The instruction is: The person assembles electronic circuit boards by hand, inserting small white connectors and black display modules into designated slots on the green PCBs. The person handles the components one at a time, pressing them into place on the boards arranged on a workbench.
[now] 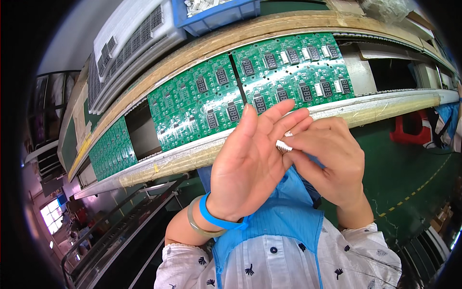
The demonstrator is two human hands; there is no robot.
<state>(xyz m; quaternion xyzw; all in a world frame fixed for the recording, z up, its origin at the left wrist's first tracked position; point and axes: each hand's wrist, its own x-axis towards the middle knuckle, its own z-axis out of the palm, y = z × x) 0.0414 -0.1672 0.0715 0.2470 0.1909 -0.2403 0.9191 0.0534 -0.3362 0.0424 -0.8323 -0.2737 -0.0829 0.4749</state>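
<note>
- A small white ridged connector [283, 146] sits pinched in the right hand [332, 159] grip, fingertips clenched on it, touching the fingers of the left hand [250, 164].
- The left hand is released, palm flat and fingers spread, holding nothing.
- Beyond both hands, green circuit boards [269, 82] with digit displays lie along a conveyor line [385, 103].
- A blue bin [216, 17] stands behind; green factory floor [409, 168] lies at right.

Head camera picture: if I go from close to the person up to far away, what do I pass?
White patterned shirt with a blue apron → blue wristband on the left hand → small silvery part pinched by the right hand → green circuit boards with dark number displays on the conveyor → blue plastic bin.
</note>
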